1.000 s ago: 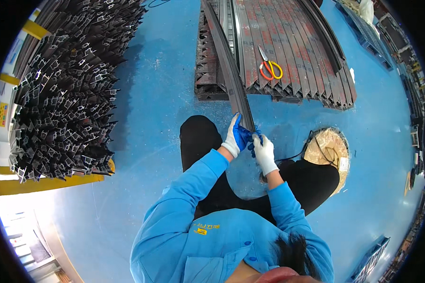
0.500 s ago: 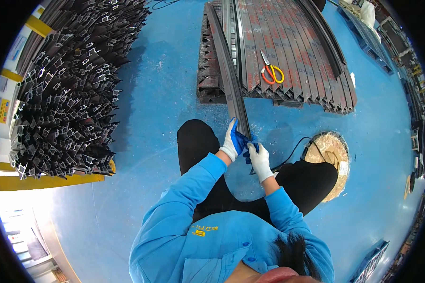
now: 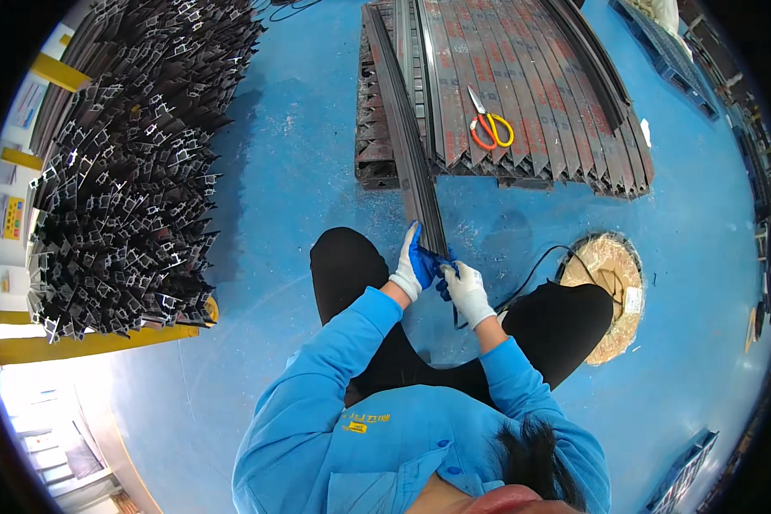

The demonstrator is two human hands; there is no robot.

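Observation:
A long dark metal profile [image 3: 409,158] slants from the stacked profiles down to between my knees. My left hand [image 3: 413,264], in a white glove with a blue palm, wraps round its near end from the left. My right hand [image 3: 466,293], gloved alike, has its fingers closed at that same end, pinching a thin black strip. This black strip [image 3: 527,287] trails over the floor from a round coil [image 3: 606,343] in tan wrapping beside my right knee. The fingertips partly hide where strip and profile meet.
A pallet stack of dark profiles [image 3: 522,103] lies ahead, with red-and-yellow-handled scissors [image 3: 491,130] on top. To the left, a tall heap of cut profiles [image 3: 128,214] sits on a yellow rack [image 3: 94,344]. Blue pallets [image 3: 668,60] stand at the right.
Both hands and the near end of the profile have shifted slightly left and down. The view has tilted a little; the grips look the same.

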